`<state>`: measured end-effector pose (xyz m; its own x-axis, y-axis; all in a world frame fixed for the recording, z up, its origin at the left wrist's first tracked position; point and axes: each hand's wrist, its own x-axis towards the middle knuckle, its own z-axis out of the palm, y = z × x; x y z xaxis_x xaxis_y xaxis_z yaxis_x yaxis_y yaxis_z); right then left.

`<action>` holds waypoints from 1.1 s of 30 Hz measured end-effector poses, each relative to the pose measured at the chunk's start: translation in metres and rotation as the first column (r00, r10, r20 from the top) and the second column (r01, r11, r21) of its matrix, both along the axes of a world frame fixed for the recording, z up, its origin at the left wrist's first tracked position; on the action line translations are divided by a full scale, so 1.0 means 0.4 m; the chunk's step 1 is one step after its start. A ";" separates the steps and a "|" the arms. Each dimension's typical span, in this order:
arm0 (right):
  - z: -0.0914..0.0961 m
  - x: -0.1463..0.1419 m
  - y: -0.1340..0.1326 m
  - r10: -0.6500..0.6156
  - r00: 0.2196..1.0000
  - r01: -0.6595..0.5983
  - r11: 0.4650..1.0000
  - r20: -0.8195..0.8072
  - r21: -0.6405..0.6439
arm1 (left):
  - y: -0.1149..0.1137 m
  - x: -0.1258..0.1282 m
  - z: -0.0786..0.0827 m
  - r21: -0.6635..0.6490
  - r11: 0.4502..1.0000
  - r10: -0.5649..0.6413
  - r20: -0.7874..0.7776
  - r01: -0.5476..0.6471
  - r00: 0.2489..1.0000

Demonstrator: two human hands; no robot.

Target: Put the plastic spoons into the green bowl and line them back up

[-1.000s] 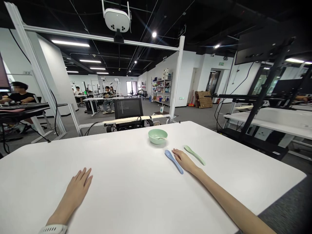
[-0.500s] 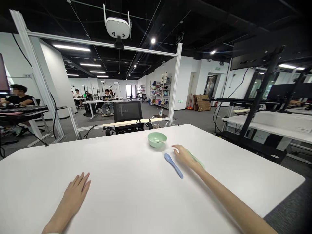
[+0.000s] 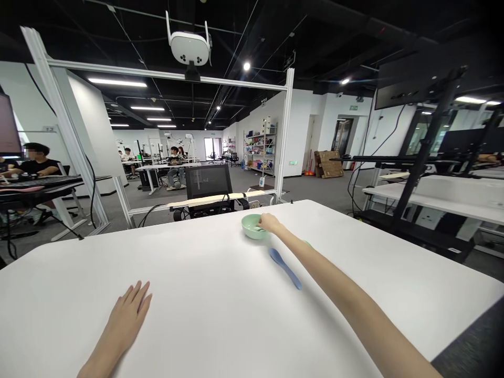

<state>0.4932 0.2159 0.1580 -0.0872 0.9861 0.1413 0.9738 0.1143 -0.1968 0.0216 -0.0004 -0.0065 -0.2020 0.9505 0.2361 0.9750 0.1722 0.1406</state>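
Observation:
My right hand (image 3: 269,222) is stretched far out over the white table (image 3: 220,315) to a pale green bowl (image 3: 251,229). Its fingers curl down over the bowl's near right rim, by a small pale thing inside; what they grip is too small to make out. A blue spoon (image 3: 285,268) lies just left of my right forearm. Only a sliver of a green spoon (image 3: 307,243) shows past the arm. My left hand (image 3: 129,311) lies flat and open on the table at the near left, holding nothing.
A black chair (image 3: 202,182) and a metal frame (image 3: 284,136) stand beyond the table's far edge. Another desk (image 3: 444,197) and black stands are to the right. People sit at desks at the far left and in the background.
My right hand has left the spot between the two spoons and moved forward and left to the bowl, its arm now covering the green spoon. My left hand has stayed flat.

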 end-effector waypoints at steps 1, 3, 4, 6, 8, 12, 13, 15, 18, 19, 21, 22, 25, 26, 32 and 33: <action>-0.001 -0.005 0.006 -0.005 1.000 0.005 1.000 -0.004 -0.019 | 0.000 0.000 0.000 0.001 1.000 -0.002 -0.003 0.002 1.000; -0.001 -0.012 0.013 0.000 1.000 -0.001 0.999 -0.019 -0.049 | -0.001 0.002 0.003 -0.001 1.000 -0.007 -0.002 0.007 1.000; 0.000 -0.014 0.013 0.006 1.000 -0.008 0.998 -0.029 -0.054 | -0.003 0.003 0.007 -0.004 1.000 -0.009 0.000 0.009 1.000; 0.006 -0.014 0.009 0.018 0.999 -0.020 0.999 -0.051 -0.042 | -0.006 0.008 0.017 -0.006 1.000 -0.014 0.004 0.014 1.000; 0.018 -0.011 -0.005 0.027 0.997 -0.027 1.000 -0.066 -0.008 | -0.010 0.012 0.027 -0.010 1.000 -0.021 0.003 0.021 1.000; 0.036 -0.007 -0.076 0.103 0.976 -0.082 0.990 -0.192 0.116 | -0.018 0.020 0.041 -0.039 0.999 -0.014 -0.005 0.013 1.000; 0.032 -0.011 -0.105 0.147 0.955 -0.112 0.983 -0.257 0.146 | -0.019 0.022 0.043 -0.046 0.999 -0.009 -0.006 0.008 1.000; 0.010 -0.029 -0.176 0.231 0.893 -0.185 0.971 -0.386 0.152 | -0.021 0.025 0.044 -0.050 0.999 -0.002 -0.005 0.002 1.000; -0.054 -0.078 -0.294 0.243 0.827 -0.290 0.957 -0.507 -0.015 | -0.020 0.025 0.039 -0.020 1.000 -0.006 0.005 0.007 1.000; -0.079 -0.098 -0.330 0.217 0.815 -0.303 0.950 -0.537 -0.076 | -0.019 0.023 0.036 -0.012 1.000 -0.007 0.007 0.007 1.000; -0.124 -0.134 -0.386 0.169 0.779 -0.337 0.925 -0.604 -0.175 | -0.017 0.020 0.031 -0.001 1.000 -0.008 0.008 0.008 1.000; -0.141 -0.150 -0.405 0.143 0.759 -0.348 0.914 -0.635 -0.210 | -0.015 0.018 0.029 0.002 1.000 -0.006 0.008 0.006 1.000; -0.168 -0.184 -0.430 0.066 0.718 -0.349 0.895 -0.693 -0.276 | -0.013 0.014 0.029 0.011 1.000 -0.012 0.002 0.012 1.000; -0.171 -0.190 -0.431 0.046 0.715 -0.340 0.895 -0.697 -0.290 | -0.013 0.014 0.030 0.014 1.000 -0.015 -0.002 0.015 1.000; -0.174 -0.185 -0.424 0.047 0.733 -0.327 0.899 -0.678 -0.291 | -0.015 0.015 0.040 -0.004 1.000 -0.026 -0.007 0.026 1.000; -0.174 -0.181 -0.424 0.056 0.735 -0.330 0.900 -0.676 -0.284 | -0.015 0.015 0.039 -0.004 1.000 -0.028 -0.003 0.028 1.000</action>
<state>0.4210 0.0461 0.0883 -0.3054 0.9440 -0.1248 0.5610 0.0724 -0.8246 0.0277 -0.0064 0.0089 -0.1747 0.9568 0.2326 0.9798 0.1456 0.1369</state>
